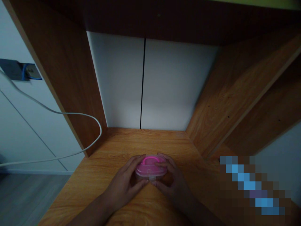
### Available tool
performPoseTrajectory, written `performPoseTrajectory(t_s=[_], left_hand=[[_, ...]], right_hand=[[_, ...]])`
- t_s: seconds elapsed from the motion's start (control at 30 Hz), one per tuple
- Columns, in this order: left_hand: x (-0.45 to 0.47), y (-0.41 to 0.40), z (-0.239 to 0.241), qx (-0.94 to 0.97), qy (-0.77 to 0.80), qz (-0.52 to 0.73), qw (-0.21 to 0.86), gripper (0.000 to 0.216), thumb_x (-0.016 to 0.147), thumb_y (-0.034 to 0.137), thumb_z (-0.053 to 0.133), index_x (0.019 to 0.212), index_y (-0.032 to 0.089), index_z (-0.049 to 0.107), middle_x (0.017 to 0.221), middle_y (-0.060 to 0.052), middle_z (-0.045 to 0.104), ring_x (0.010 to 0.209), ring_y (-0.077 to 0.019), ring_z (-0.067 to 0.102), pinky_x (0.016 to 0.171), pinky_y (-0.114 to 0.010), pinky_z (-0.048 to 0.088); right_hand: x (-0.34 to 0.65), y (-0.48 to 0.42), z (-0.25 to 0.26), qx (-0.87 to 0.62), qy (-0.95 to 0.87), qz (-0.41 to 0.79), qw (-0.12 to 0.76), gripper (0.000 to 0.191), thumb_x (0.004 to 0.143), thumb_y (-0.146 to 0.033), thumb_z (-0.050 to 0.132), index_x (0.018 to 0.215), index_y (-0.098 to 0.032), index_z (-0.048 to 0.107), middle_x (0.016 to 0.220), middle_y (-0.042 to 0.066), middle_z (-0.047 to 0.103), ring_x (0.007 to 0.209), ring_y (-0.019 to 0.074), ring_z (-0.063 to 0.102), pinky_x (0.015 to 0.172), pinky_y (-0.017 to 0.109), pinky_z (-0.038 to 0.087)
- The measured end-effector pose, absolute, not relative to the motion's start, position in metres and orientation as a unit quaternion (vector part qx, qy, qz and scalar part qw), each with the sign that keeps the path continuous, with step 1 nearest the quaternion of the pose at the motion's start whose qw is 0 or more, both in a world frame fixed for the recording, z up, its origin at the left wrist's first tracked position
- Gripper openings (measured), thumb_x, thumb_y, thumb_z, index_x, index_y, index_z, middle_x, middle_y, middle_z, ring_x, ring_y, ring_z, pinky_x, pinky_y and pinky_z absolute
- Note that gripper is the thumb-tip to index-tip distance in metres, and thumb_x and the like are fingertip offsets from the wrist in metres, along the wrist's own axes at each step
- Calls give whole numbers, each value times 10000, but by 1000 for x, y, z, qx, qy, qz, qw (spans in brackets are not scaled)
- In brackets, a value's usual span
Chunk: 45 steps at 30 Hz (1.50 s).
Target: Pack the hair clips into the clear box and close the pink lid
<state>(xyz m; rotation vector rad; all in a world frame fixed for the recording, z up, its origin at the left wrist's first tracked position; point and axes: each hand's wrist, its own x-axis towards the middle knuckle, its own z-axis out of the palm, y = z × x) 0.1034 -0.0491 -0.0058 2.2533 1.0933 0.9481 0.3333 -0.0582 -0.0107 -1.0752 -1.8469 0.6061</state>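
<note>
A small clear plastic box (pixel 150 168) with something bright pink inside sits on the wooden desk (pixel 110 157), near its front edge. My left hand (pixel 125 183) wraps around the box's left side, fingers curled against it. On the right side my right hand (pixel 172 182) cups it the same way, one finger lying over the lid. Both hands grip the box together, and it rests on the desk surface.
The desk sits in a wooden alcove with a white back panel (pixel 143 81), a wooden side wall (pixel 61 72) on the left and slanted wooden shelving (pixel 246 94) on the right. A white cable (pixel 70 113) loops at the left from a wall socket (pixel 21 71).
</note>
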Motion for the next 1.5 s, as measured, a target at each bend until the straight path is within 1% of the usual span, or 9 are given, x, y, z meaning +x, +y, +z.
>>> performPoseTrajectory(t_s=[0.33, 0.6, 0.8, 1.0, 1.1, 1.2, 1.27, 1.4, 1.5], left_hand=[[102, -48, -10, 817, 407, 354, 203, 619, 907, 318, 633, 1464, 309, 364, 1425, -76, 532, 1277, -258, 534, 1076, -421, 465], [102, -46, -13, 820, 412, 352, 184, 605, 905, 336, 634, 1459, 280, 396, 1420, -92, 547, 1287, -266, 536, 1085, -427, 462], [103, -45, -14, 818, 406, 364, 183, 615, 901, 329, 641, 1461, 301, 390, 1412, -88, 556, 1281, -269, 542, 1079, -442, 466], [101, -44, -14, 818, 396, 363, 202, 610, 891, 316, 650, 1451, 304, 409, 1402, -91, 565, 1263, -278, 557, 1062, -446, 479], [101, -44, -17, 814, 416, 355, 199, 660, 910, 311, 616, 1497, 300, 314, 1479, -96, 491, 1319, -274, 511, 1090, -466, 449], [100, -42, -20, 798, 447, 353, 195, 726, 917, 361, 602, 1530, 268, 223, 1533, -118, 416, 1374, -281, 450, 1122, -500, 401], [98, -39, -21, 780, 467, 365, 201, 698, 921, 390, 591, 1515, 248, 255, 1534, -129, 412, 1387, -286, 432, 1130, -515, 379], [95, -33, -23, 737, 487, 411, 225, 620, 932, 375, 568, 1474, 215, 314, 1475, -152, 484, 1341, -278, 492, 1095, -507, 421], [94, -31, -24, 728, 489, 424, 228, 603, 922, 357, 575, 1454, 204, 336, 1435, -165, 518, 1315, -289, 517, 1079, -522, 434]], right_hand=[[331, -55, -14, -424, -774, 195, 427, 488, 724, -157, 770, 1144, -273, 552, 1325, 94, 482, 1265, 271, 488, 1062, 439, 446], [330, -55, -14, -442, -776, 184, 410, 447, 729, -163, 758, 1118, -258, 560, 1318, 104, 481, 1253, 273, 499, 1052, 428, 462], [328, -53, -13, -450, -769, 180, 417, 435, 712, -86, 704, 1089, -249, 562, 1296, 101, 498, 1240, 270, 511, 1047, 432, 458], [338, -54, -5, -424, -783, 207, 405, 452, 754, -169, 720, 1174, -255, 576, 1352, 110, 498, 1289, 280, 489, 1077, 460, 432], [342, -53, -4, -410, -795, 199, 400, 469, 768, -144, 677, 1213, -264, 590, 1403, 107, 479, 1321, 276, 466, 1093, 470, 415], [347, -42, -7, -441, -771, 144, 437, 405, 749, -188, 705, 1145, -256, 649, 1297, 97, 557, 1221, 263, 541, 1044, 436, 462], [353, -32, -11, -526, -700, 76, 477, 341, 726, -275, 752, 1061, -262, 691, 1181, 74, 599, 1119, 244, 588, 987, 387, 501], [376, -13, -16, -627, -576, 3, 525, 431, 716, -443, 757, 1057, -191, 672, 1106, 122, 584, 1022, 292, 571, 941, 460, 482], [394, -8, -16, -678, -487, -41, 549, 575, 694, -514, 742, 1131, -160, 619, 1103, 151, 584, 1051, 344, 524, 959, 527, 419]])
